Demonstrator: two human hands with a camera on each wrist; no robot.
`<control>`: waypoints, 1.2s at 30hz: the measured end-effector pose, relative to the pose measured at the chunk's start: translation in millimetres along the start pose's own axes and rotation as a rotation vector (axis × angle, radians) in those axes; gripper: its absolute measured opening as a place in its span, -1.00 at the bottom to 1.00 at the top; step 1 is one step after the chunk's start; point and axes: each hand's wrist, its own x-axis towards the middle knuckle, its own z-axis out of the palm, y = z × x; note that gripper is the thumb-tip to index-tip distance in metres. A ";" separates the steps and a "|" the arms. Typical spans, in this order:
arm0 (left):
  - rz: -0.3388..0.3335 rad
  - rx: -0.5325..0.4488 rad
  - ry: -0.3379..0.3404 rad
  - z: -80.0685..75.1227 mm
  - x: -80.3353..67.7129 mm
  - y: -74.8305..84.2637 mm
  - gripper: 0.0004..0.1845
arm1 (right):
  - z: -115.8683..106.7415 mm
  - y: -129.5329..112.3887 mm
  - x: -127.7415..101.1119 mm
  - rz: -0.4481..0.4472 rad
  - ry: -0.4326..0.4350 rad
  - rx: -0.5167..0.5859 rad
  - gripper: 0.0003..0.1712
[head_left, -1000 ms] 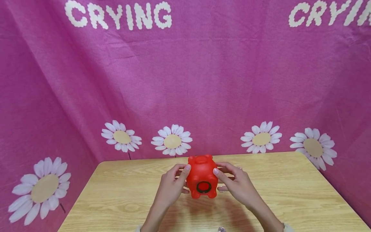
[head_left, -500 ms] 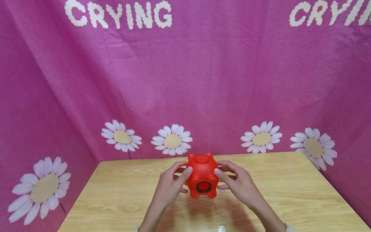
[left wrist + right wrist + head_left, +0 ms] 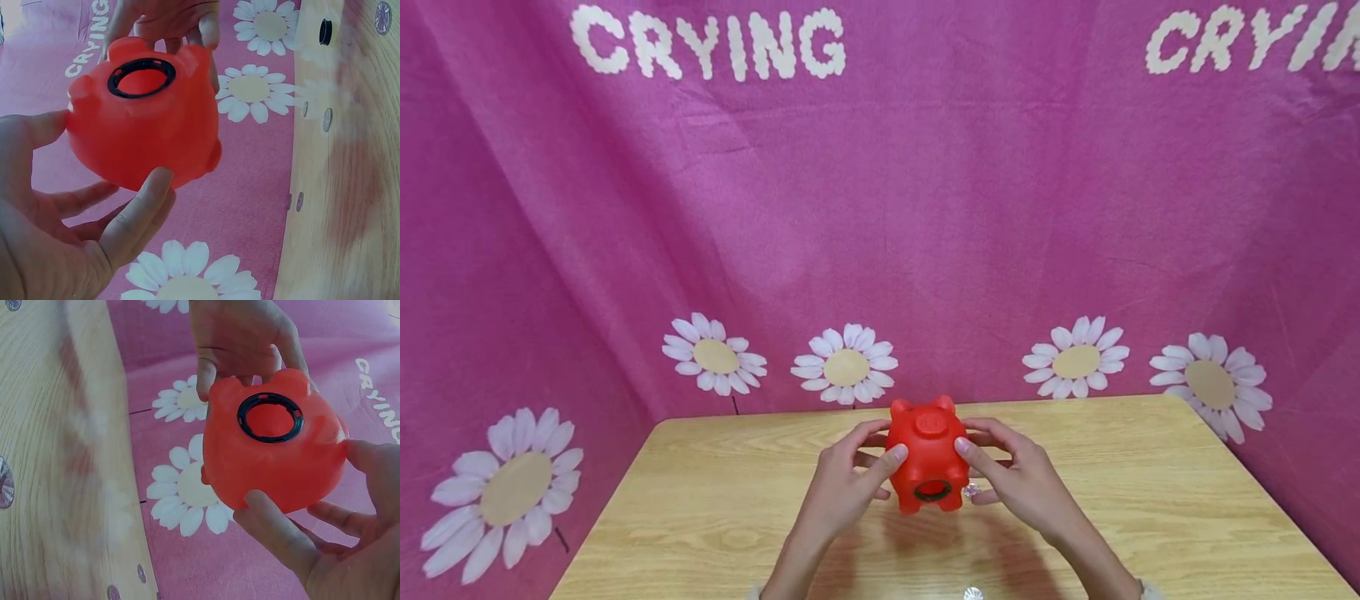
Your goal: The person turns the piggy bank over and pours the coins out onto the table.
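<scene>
Between our hands the pig [image 3: 929, 454] tips further than a second ago: its snout now faces up toward us and the black-ringed hole [image 3: 933, 491] swings low. Our left hand [image 3: 842, 487] and right hand [image 3: 1022, 483] cup its flanks, fingers curled, holding it above the table [image 3: 715, 508]. Below the grip, small coins [image 3: 973, 592] are blurred; whether any are inside, we cannot tell.

The piggy bank [image 3: 929, 454] is held above the table [image 3: 700, 517] between the left hand [image 3: 842, 487] on its left and the right hand [image 3: 1022, 483] on its right, with a coin [image 3: 973, 592] on the table's near edge and the cloth backdrop [image 3: 925, 208] behind.
</scene>
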 end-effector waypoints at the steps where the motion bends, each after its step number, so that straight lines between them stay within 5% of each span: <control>1: 0.018 0.000 0.011 0.2 -0.5 -0.3 -0.44 | -0.3 0.6 -0.3 -0.027 -0.004 0.003 -0.43; 4: 0.150 -0.050 0.055 0.1 -2.8 0.2 -0.41 | -1.2 2.3 -1.7 -0.190 -0.015 0.039 -0.42; 9: 0.761 -0.182 0.029 -5.3 -3.2 2.3 -0.20 | -0.5 1.0 -5.7 -0.738 -0.078 0.221 -0.19; 11: 0.928 -0.198 -0.011 -7.8 -1.9 3.4 -0.15 | -0.6 -0.5 -5.9 -0.880 -0.112 0.269 -0.13; 12: 0.957 -0.199 -0.022 -8.6 -1.5 4.0 -0.13 | -0.7 -1.3 -5.4 -0.916 -0.124 0.284 -0.12; 21: 0.857 -0.178 -0.031 -8.4 -0.6 0.6 -0.18 | -2.7 4.8 -0.9 -0.860 -0.107 0.221 -0.13; 29: 0.684 -0.109 0.007 -8.4 -2.4 -0.1 -0.28 | -3.8 3.9 -1.9 -0.636 -0.035 0.070 -0.20; 32: 0.528 -0.083 0.043 -7.0 -2.6 0.2 -0.35 | -1.6 3.8 -1.9 -0.512 0.011 0.016 -0.29; 36: 0.214 -0.023 0.058 -3.4 -0.7 -1.0 -0.47 | 2.5 4.4 -0.8 -0.248 0.030 -0.017 -0.43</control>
